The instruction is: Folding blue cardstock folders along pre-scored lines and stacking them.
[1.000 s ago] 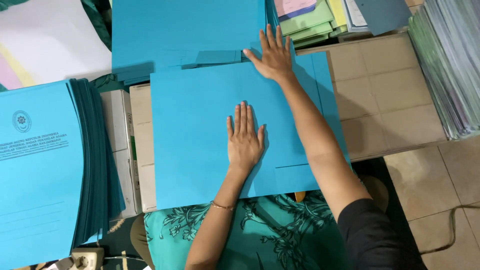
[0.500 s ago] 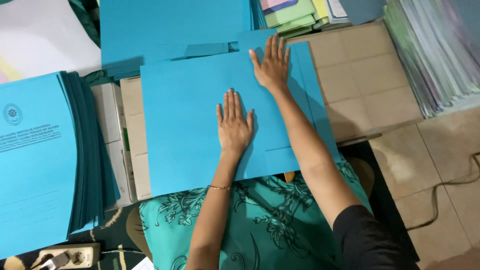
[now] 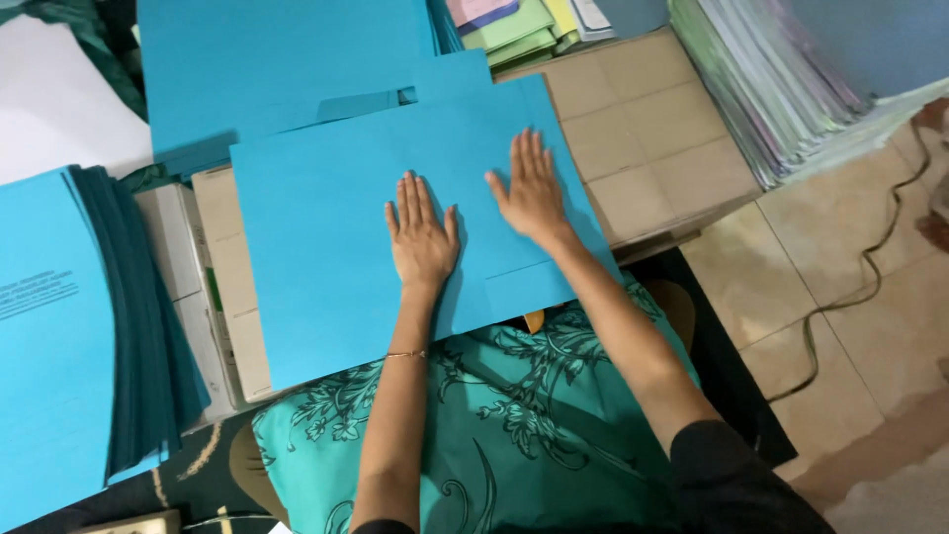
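Pressing flat: left hand (image 3: 422, 242) and right hand (image 3: 534, 193), fingers spread wide, palms down, gripping nothing, on a blue sheet (image 3: 326, 267). Sheet lies across cardboard boxes (image 3: 643, 148), its near edge overhanging the lap. Blue stack (image 3: 59, 326) left; mixed paper pile (image 3: 781, 89) right. Risk: uneven pressure could skew the sheet or slide it off the overhang.

Matt, smooth blue paper sheet (image 3: 326, 257)
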